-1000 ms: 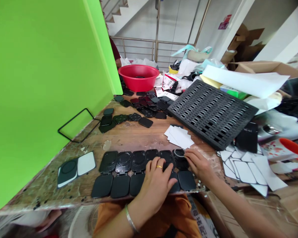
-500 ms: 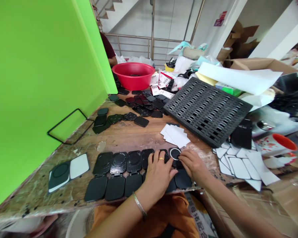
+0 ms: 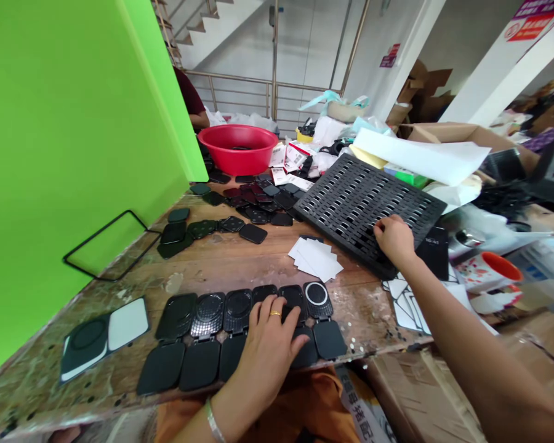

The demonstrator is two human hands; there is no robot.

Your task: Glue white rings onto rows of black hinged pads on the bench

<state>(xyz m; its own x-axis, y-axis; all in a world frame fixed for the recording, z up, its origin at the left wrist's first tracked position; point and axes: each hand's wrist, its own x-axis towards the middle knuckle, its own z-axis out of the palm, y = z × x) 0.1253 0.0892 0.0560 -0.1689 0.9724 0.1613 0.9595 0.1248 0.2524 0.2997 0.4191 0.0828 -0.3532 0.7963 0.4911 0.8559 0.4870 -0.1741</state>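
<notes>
My left hand (image 3: 271, 337), fingers spread, lies over the middle of a row of hinged black square cases (image 3: 237, 307) opened flat along the table's front edge. It covers part of several of them. At the row's right end, one case has a white ring (image 3: 316, 294) in its round recess. My right hand (image 3: 396, 241) is up at a black slotted tray (image 3: 346, 206), fingers pinched together at one of the slots. Pale curved edges of thin pieces show in many of the slots. What is between those fingertips is hidden.
Behind the row lie white cards (image 3: 317, 258) and loose black square plates (image 3: 253, 233). A red basin (image 3: 238, 147) stands at the back. To the left are a green panel (image 3: 83, 111) and a black wire frame (image 3: 113, 246). An orange-lined cup (image 3: 489, 271) lies at right among packaging.
My right hand has left the case with the white ring and moved up and right to the slotted tray. My left hand stays on the cases. The view has shifted slightly.
</notes>
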